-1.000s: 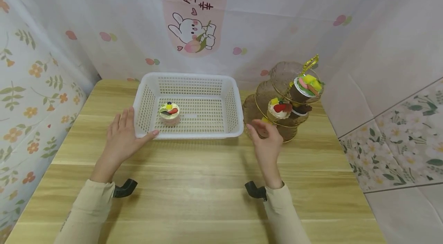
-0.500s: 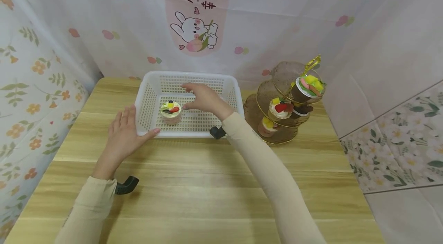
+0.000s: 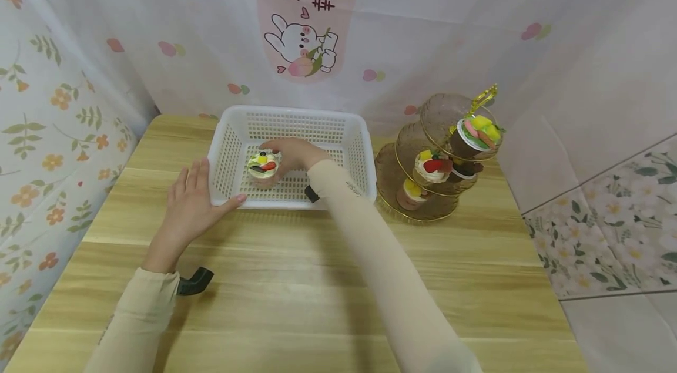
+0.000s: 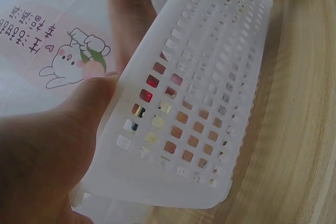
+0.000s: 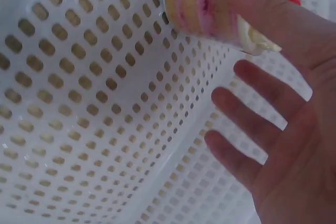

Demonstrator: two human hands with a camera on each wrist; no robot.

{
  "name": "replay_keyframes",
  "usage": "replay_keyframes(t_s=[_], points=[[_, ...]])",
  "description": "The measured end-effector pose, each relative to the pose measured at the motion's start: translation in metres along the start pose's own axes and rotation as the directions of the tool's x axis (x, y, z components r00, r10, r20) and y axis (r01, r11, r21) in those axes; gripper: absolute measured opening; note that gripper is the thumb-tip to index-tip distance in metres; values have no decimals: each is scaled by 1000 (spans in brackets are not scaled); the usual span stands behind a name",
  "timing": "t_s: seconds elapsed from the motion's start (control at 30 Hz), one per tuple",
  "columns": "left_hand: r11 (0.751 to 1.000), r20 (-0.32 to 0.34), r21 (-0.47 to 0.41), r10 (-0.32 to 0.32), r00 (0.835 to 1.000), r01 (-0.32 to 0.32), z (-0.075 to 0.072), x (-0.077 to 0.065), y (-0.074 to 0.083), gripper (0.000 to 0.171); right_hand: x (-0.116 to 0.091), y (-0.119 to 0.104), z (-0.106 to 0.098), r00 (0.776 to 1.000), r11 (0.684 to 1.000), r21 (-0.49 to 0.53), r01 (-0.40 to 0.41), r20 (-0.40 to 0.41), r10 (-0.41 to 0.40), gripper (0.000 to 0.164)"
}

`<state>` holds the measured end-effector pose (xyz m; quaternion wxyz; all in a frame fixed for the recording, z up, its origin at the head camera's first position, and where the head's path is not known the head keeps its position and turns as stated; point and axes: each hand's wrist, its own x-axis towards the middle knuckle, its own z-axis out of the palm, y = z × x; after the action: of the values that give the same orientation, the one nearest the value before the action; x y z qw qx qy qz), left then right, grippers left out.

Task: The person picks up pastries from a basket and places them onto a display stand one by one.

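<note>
A small layered cake cup, topped with cream and bits of fruit, stands inside the white plastic basket near its left end. My right hand reaches in from the right and pinches the cup; its thumb lies on the pink-and-yellow side, while several other fingers extend clear of it. The index finger's contact is hidden in the right wrist view. My left hand rests with straight fingers against the basket's left end, its thumb on the rim.
A three-tier gold-rimmed stand to the basket's right carries more cake cups, including a dark cup on top and a strawberry-topped one mid-level. The wooden table meets a printed curtain behind.
My right hand has moved left from beside the tiered stand into the basket and reached the cake cup. My left hand has stayed at the basket's left end.
</note>
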<state>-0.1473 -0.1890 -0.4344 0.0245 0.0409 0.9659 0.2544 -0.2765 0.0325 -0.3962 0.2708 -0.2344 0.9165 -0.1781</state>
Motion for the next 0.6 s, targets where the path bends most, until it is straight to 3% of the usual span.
replay_keyframes(t_s=[0.27, 0.47, 0.6], points=[[1000, 12, 6, -4, 1000, 4, -1, 0, 3, 118, 12, -2, 6, 1000, 990, -142, -2, -21, -1, 78], [1000, 18, 3, -11, 1000, 11, -2, 0, 3, 118, 12, 6, 1, 995, 998, 5, 64, -83, -63, 75], [1000, 14, 7, -9, 1000, 9, -1, 0, 2, 117, -2, 7, -13, 969, 979, 112, 171, -197, -146, 73]])
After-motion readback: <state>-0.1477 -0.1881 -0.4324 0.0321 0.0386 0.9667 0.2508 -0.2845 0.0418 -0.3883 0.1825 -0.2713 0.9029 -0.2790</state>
